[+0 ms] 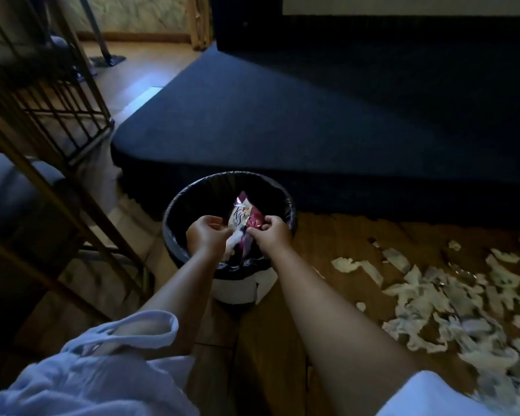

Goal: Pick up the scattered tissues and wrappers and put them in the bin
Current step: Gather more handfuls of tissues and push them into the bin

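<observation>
Both hands, the left hand point(206, 235) and the right hand point(272, 232), grasp a red wrapper point(243, 219) with some white tissue directly above the open bin point(174, 211), its long side pointing away, while many tissues point(451, 298) lie on the floor nearer to the right hand.

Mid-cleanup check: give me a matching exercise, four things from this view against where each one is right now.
Things:
1. wrapper
2. bin
3. tissue scraps
4. metal rack

Places:
A. scattered on the wood floor, to the right
B. held over the bin by left hand and right hand
C. standing at the far left
D. on the floor beside the dark platform

Pairs: 1-B, 2-D, 3-A, 4-C
</observation>
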